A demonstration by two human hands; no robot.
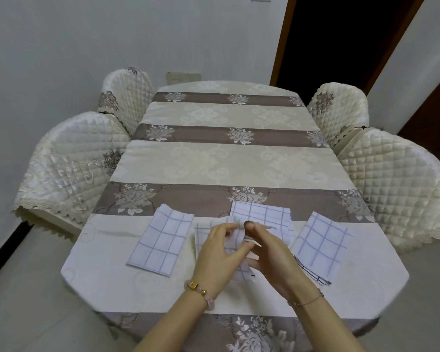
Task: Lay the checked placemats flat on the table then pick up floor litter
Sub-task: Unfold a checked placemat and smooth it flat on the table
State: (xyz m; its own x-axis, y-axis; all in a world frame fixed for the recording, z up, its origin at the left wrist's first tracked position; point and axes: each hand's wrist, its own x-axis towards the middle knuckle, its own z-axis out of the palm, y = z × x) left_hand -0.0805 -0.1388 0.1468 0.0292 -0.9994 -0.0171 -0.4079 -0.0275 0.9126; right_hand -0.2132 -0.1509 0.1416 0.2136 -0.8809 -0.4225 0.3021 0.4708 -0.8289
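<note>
- Four checked placemats show on the desk [229, 158], which is covered by a cream cloth with brown flowered bands.
- The left placemat [161, 241] lies flat and folded near the front edge, a little tilted, well clear of the hands.
- The far placemat [261, 212] lies flat behind the hands, its back edge on a brown band.
- The right placemat [320, 243] lies flat and tilted; a darker-checked edge of cloth [311, 273] pokes out from under its near corner.
- The middle placemat [207, 237] is bunched up and partly lifted between both hands, just in front of the far one.
- The left hand [217, 257] has its fingers [229, 228] closed, pinching the top fold of the middle placemat.
- The right hand [269, 252] grips the same placemat, thumb tip meeting the left hand's fingers at the fold, other fingers curled under the cloth.
- A bead bracelet [198, 290] sits on the left wrist and a thin chain [306, 299] on the right.
- Four quilted chairs stand around the desk, two on each side, such as the near left chair [69, 163].
- The floor [31, 288] visible at the left is pale tile; any litter on it is not discernible.
</note>
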